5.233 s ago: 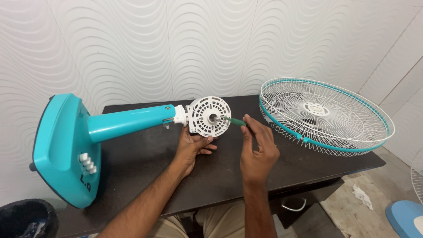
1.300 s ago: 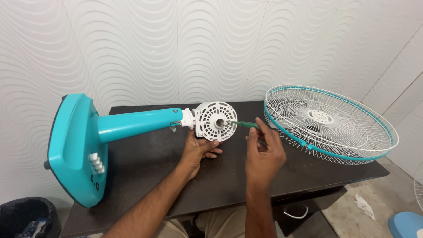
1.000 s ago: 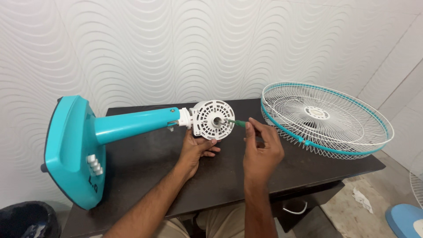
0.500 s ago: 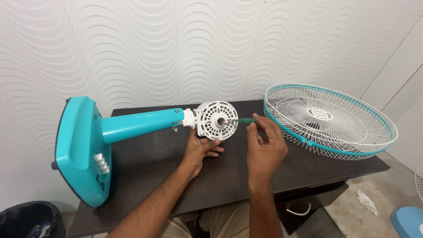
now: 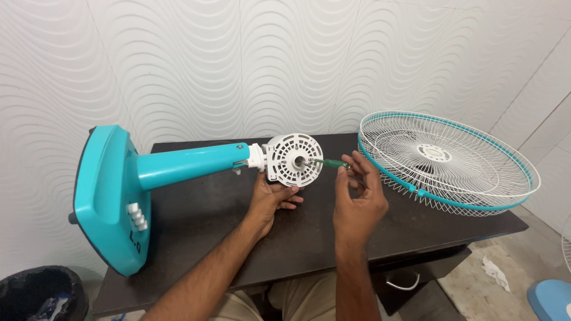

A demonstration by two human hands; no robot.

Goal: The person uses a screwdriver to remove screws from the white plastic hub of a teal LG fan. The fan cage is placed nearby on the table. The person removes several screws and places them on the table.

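Note:
A teal table fan (image 5: 178,166) lies on its side on the dark table (image 5: 202,226), its base at the left and its white motor housing (image 5: 292,159) facing right. My left hand (image 5: 270,199) cups the housing from below. My right hand (image 5: 355,199) pinches the green handle of a small screwdriver (image 5: 328,161), whose metal tip rests at the centre of the housing.
A white wire fan guard with a teal rim (image 5: 447,161) lies flat on the table's right side. A black bin (image 5: 38,292) stands on the floor at the lower left. A blue object (image 5: 550,300) and crumpled paper (image 5: 493,272) lie on the floor at the right.
Both hands have stayed at the motor housing, the right one keeping the screwdriver at its centre. The view has shifted slightly.

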